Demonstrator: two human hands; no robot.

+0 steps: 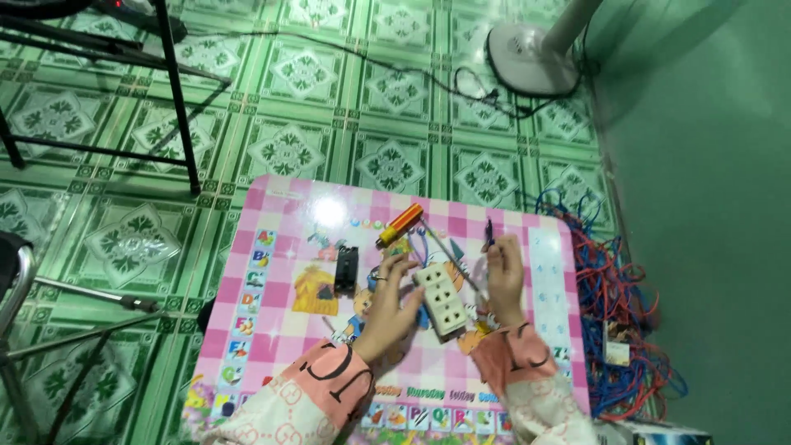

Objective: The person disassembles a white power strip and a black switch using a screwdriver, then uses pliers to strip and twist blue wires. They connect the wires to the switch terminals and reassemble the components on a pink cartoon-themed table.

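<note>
— Where's the socket block (441, 300) now?

— On the pink table (272, 297), near its middle right, lying slanted between the two hands. The left hand (394, 303) is closed around its left side and steadies it; the three outlets face up.

— And the other hand?

— The right hand (504, 276) is pinched shut on a thin dark tool (489, 233) that sticks up from the fingers (too small to say which kind), just beside the block's upper right corner.

— How far along does it look?

— Early or midway, I'd judge. The block looks closed and in one piece, and I see no wire joined to it. A black part (347, 269) lies apart to the left, an orange-handled screwdriver (400, 223) lies above the block, untouched, and a thin grey rod (451, 255) runs past its top.

— Anything further out?

— A heap of red and blue wires (614, 297) on the green tiled floor (288, 91), right of the table, and a white fan base (531, 58) beyond.
</note>
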